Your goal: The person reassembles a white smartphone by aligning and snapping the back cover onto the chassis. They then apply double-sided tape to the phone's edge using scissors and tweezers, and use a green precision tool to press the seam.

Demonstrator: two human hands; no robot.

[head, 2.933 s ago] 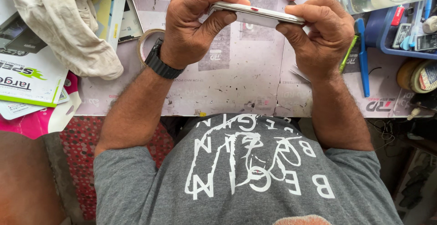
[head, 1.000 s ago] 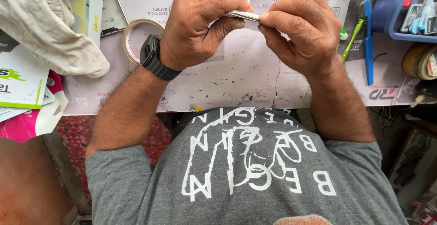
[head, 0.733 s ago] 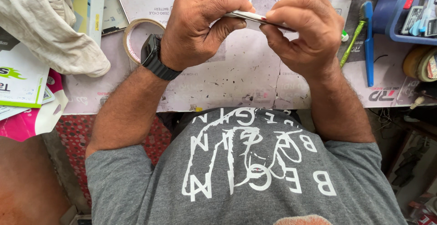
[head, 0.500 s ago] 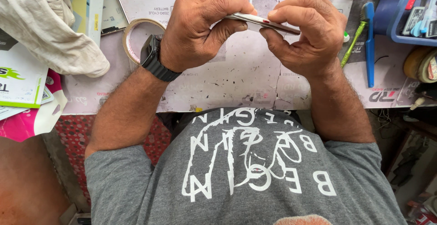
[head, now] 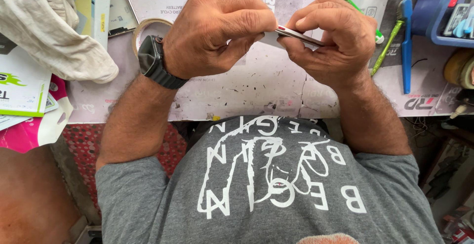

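Both my hands hold a thin silver phone (head: 296,34) edge-on above a worn work mat (head: 256,91). My left hand (head: 217,31), with a black watch on its wrist, wraps the phone's left end. My right hand (head: 335,39) closes over the right end, its thumb and fingers pinching the phone's edge. Most of the phone is hidden inside the two hands.
A roll of tape (head: 148,29) lies behind my left wrist and a beige cloth (head: 54,31) at the far left. Green (head: 387,46) and blue (head: 406,46) tools lie to the right, next to a blue tray (head: 444,12). Packets (head: 24,91) sit at the left edge.
My hands have closed in toward each other and now cover more of the phone. The right fingers have shifted along its edge. The view has dipped slightly.
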